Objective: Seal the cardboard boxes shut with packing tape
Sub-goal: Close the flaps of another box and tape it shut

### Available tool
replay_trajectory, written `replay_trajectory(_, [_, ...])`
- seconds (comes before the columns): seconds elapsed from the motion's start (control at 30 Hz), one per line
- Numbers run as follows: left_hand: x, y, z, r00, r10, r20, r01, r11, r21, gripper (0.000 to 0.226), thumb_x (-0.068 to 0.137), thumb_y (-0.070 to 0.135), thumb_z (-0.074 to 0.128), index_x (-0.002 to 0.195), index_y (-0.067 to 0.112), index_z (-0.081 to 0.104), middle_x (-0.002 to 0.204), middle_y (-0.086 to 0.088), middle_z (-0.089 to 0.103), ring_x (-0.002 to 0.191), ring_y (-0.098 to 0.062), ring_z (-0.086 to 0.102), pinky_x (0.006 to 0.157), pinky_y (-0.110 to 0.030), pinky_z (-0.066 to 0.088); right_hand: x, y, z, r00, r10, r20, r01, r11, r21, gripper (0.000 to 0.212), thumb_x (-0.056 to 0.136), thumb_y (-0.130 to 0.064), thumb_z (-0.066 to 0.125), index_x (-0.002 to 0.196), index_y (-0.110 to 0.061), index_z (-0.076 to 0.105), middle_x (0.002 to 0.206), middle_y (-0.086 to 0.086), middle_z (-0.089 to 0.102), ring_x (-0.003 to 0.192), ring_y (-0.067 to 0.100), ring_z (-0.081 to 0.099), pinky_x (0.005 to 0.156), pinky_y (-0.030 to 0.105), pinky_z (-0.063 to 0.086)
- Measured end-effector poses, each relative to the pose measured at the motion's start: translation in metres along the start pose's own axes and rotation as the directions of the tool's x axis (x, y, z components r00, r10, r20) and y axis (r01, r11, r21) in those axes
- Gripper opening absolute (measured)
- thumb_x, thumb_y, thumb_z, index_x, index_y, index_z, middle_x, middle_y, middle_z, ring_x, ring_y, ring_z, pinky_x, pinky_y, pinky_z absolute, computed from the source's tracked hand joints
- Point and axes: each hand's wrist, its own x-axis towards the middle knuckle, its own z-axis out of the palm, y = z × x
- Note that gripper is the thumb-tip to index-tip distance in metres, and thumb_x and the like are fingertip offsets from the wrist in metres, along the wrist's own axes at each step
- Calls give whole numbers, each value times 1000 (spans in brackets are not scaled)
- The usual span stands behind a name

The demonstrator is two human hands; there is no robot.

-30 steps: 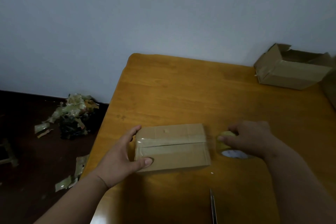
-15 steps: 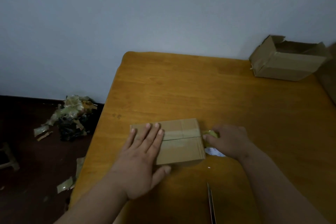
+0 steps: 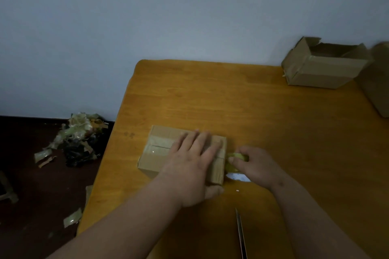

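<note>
A small closed cardboard box (image 3: 160,149) lies on the wooden table (image 3: 252,111), near its left front part, with clear tape along its top seam. My left hand (image 3: 193,162) lies flat on the right half of the box top, fingers straight and pressing down. Just off the box's right end, my right hand (image 3: 254,166) grips a yellowish roll of packing tape (image 3: 236,156), with tape running from the roll to the box edge. Most of the roll is hidden under my fingers.
An open cardboard box (image 3: 324,69) stands at the table's far right corner, with another box (image 3: 379,82) cut off by the right frame edge. A thin metal blade (image 3: 241,235) lies near the table's front. Crumpled tape scraps (image 3: 80,134) litter the dark floor at left.
My left hand went from holding the box's left end to lying flat on top, then slid right along the seam. My right hand with the roll stayed near the box's right end.
</note>
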Motion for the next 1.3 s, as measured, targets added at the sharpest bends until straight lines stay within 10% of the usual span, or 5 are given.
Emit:
replay_trajectory(0.37, [35, -2, -2, 997, -9, 80, 10, 1000, -8, 120, 66, 77, 63, 145, 50, -23, 161, -6, 2, 148, -33, -3, 109, -70, -11, -9, 40, 4, 980, 183, 79, -185, 690, 700, 59, 52, -44, 81, 98, -11, 66, 100, 14, 68, 88, 26, 66, 74, 37, 49])
replay_trajectory(0.63, [-4, -20, -31, 977, 14, -211, -112, 882, -459, 117, 55, 78, 65, 142, 64, -12, 148, 5, 14, 138, -21, 19, 113, -62, 23, -27, 14, -47, 983, -159, -91, 129, 251, 959, 71, 46, -50, 94, 101, -9, 75, 106, 14, 71, 100, 28, 68, 84, 38, 56])
replay_trajectory(0.97, [-45, -54, 1, 957, -121, -263, -128, 636, -761, 121, 50, 59, 86, 141, 65, 6, 149, 22, 10, 136, 11, 19, 96, -2, 36, -26, -74, -45, 944, -310, -111, 262, 501, 825, 44, 55, -51, 86, 68, -20, 58, 64, 5, 51, 60, 20, 46, 57, 31, 33])
replay_trajectory(1.17, [-68, -70, 16, 953, -192, -235, -69, 617, -784, 120, 52, 58, 88, 146, 50, 15, 151, 26, 12, 142, 9, 13, 112, -30, 34, -38, -109, -60, 881, -389, -271, 470, 791, 392, 50, 60, -59, 74, 69, -11, 62, 61, 11, 57, 57, 15, 51, 50, 26, 38])
replay_trajectory(1.3, [-71, -71, 18, 951, -184, -248, -83, 622, -778, 120, 54, 49, 92, 146, 46, 16, 148, 32, 11, 138, 16, 12, 104, -10, 32, -38, -103, -70, 871, -421, -254, 462, 877, 130, 53, 62, -66, 66, 68, -14, 64, 58, 8, 57, 51, 7, 47, 47, 19, 34])
